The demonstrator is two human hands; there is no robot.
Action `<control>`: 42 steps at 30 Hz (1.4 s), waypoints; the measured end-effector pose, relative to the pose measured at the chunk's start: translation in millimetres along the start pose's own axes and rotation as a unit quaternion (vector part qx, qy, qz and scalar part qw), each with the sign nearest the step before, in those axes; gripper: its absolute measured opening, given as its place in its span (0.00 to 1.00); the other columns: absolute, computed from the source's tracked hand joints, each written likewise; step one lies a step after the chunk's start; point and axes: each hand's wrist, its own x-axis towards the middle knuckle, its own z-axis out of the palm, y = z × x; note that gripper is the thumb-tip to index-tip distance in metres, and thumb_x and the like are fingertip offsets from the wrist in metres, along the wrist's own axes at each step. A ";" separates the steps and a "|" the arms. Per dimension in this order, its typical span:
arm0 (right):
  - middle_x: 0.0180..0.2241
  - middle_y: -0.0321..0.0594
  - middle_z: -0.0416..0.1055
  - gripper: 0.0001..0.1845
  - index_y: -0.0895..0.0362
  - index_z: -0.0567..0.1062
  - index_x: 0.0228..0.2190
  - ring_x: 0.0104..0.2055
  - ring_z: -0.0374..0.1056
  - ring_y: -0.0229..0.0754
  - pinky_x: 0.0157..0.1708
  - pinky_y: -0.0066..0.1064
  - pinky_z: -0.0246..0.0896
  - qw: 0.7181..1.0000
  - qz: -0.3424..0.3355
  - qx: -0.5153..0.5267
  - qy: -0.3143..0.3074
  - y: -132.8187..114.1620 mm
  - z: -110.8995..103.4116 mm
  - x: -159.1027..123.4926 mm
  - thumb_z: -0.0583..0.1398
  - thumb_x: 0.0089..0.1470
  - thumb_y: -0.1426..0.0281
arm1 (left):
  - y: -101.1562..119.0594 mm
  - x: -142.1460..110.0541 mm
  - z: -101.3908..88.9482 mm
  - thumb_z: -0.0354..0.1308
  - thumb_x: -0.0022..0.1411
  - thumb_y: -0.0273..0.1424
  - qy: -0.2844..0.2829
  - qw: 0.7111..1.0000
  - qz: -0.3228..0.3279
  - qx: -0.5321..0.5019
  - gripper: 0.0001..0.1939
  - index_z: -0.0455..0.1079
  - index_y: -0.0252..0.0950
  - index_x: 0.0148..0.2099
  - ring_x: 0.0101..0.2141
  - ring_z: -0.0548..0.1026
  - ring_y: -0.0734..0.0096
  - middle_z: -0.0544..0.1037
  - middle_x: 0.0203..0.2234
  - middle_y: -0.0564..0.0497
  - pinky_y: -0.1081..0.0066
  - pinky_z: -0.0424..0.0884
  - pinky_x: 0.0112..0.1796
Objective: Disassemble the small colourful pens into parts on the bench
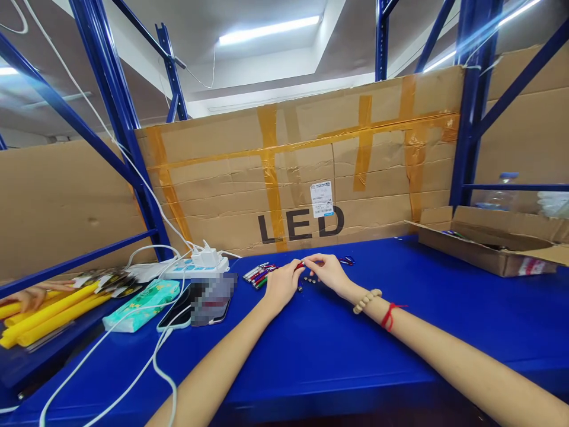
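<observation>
My left hand (283,287) and my right hand (329,274) meet above the blue tabletop (338,350), fingertips pinched at a small red piece (300,265). It looks like a shiny slim tube, mostly covered by my fingers, so its exact kind is unclear. Just left of my left hand lies a bunch of slim metallic tubes (258,274) in silver, red, purple and green. Beneath my fingers several small shiny metal bits (310,280) are scattered. Behind my right hand, a few dark blue and red pieces (347,260) rest on the table.
A power strip (195,268) with plugs and white cables stands at the left. Nearer are a green tissue pack (142,303) and two phones (213,302). Another person's hand (31,296) touches yellow tubes (57,311) at far left. An open cardboard box (484,261) sits right.
</observation>
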 end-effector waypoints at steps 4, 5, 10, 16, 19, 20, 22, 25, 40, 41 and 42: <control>0.21 0.38 0.72 0.10 0.62 0.76 0.26 0.17 0.62 0.32 0.16 0.23 0.56 1.000 -0.014 -0.007 -0.009 4.0 -1.1 2.2 0.58 0.45 0.67 | -1.5 1.4 1.8 0.39 0.64 0.38 -0.010 1.000 -0.006 -0.022 0.15 0.64 0.45 0.47 0.37 0.74 0.69 0.77 0.36 0.54 0.75 0.64 0.32; 0.22 0.39 0.73 0.10 0.61 0.75 0.26 0.17 0.62 0.32 0.16 0.23 0.57 1.000 -0.020 -0.013 -0.010 5.4 -1.6 2.9 0.58 0.45 0.67 | -2.3 1.9 2.7 0.39 0.64 0.38 -0.009 1.000 -0.005 -0.028 0.15 0.64 0.45 0.47 0.37 0.74 0.69 0.77 0.36 0.54 0.74 0.64 0.32; 0.28 0.40 0.74 0.09 0.60 0.76 0.26 0.18 0.65 0.33 0.20 0.25 0.60 0.996 -0.060 -0.058 0.009 10.4 -2.6 4.6 0.58 0.46 0.68 | -4.8 4.5 7.1 0.40 0.63 0.38 -0.003 0.998 -0.016 -0.066 0.15 0.64 0.46 0.47 0.36 0.73 0.67 0.76 0.36 0.54 0.74 0.64 0.32; 0.27 0.38 0.73 0.10 0.58 0.75 0.27 0.18 0.64 0.32 0.21 0.25 0.59 0.990 -0.104 -0.088 0.035 13.0 -2.2 5.2 0.57 0.48 0.66 | -7.2 7.7 10.1 0.42 0.62 0.38 0.007 0.989 -0.031 -0.145 0.15 0.66 0.46 0.46 0.36 0.72 0.66 0.76 0.36 0.55 0.72 0.64 0.34; 0.28 0.37 0.72 0.10 0.58 0.75 0.27 0.18 0.63 0.32 0.21 0.26 0.59 0.987 -0.124 -0.100 0.031 14.6 -2.9 5.5 0.56 0.49 0.65 | -9.5 9.4 13.9 0.43 0.61 0.37 0.010 0.978 -0.021 -0.209 0.14 0.67 0.45 0.44 0.35 0.72 0.69 0.75 0.34 0.55 0.73 0.63 0.36; 0.29 0.37 0.72 0.10 0.57 0.75 0.27 0.18 0.63 0.32 0.21 0.26 0.59 0.986 -0.129 -0.105 0.031 14.7 -2.9 5.3 0.56 0.49 0.65 | -10.2 10.0 15.3 0.43 0.61 0.37 0.011 0.972 -0.017 -0.234 0.13 0.67 0.43 0.43 0.34 0.71 0.70 0.75 0.33 0.55 0.73 0.63 0.36; 0.29 0.37 0.71 0.10 0.57 0.75 0.27 0.18 0.63 0.31 0.22 0.27 0.60 0.984 -0.137 -0.111 0.030 14.1 -2.8 4.4 0.55 0.49 0.66 | -11.2 11.3 17.4 0.44 0.60 0.36 0.005 0.958 -0.008 -0.287 0.13 0.67 0.41 0.41 0.31 0.69 0.72 0.74 0.30 0.54 0.74 0.62 0.34; 0.29 0.37 0.71 0.10 0.57 0.74 0.26 0.18 0.63 0.31 0.22 0.27 0.60 0.983 -0.151 -0.099 0.028 11.6 -3.6 3.9 0.56 0.49 0.65 | -12.5 12.1 17.5 0.43 0.60 0.37 -0.029 0.932 0.003 -0.362 0.13 0.66 0.36 0.37 0.24 0.65 0.75 0.68 0.21 0.56 0.75 0.61 0.29; 0.33 0.33 0.72 0.08 0.50 0.76 0.28 0.32 0.68 0.36 0.28 0.25 0.57 0.917 -0.165 -0.356 -0.067 18.9 -41.4 10.4 0.57 0.52 0.66 | -30.3 16.0 25.6 0.48 0.58 0.31 0.050 0.930 -0.031 -0.363 0.09 0.69 0.36 0.37 0.39 0.68 0.70 0.73 0.35 0.51 0.70 0.61 0.43; 0.34 0.33 0.71 0.08 0.50 0.76 0.28 0.34 0.67 0.36 0.29 0.25 0.56 0.909 -0.172 -0.371 -0.083 17.1 -40.2 8.9 0.57 0.52 0.67 | -30.8 15.9 25.9 0.49 0.58 0.31 0.052 0.933 -0.033 -0.354 0.09 0.69 0.36 0.37 0.39 0.68 0.70 0.73 0.35 0.50 0.70 0.61 0.44; 0.35 0.33 0.71 0.08 0.50 0.76 0.29 0.35 0.67 0.37 0.30 0.25 0.56 0.903 -0.173 -0.381 -0.092 15.6 -39.0 7.8 0.57 0.52 0.68 | -30.9 15.7 25.8 0.49 0.58 0.30 0.052 0.937 -0.035 -0.345 0.09 0.69 0.37 0.37 0.39 0.68 0.71 0.73 0.35 0.50 0.70 0.62 0.44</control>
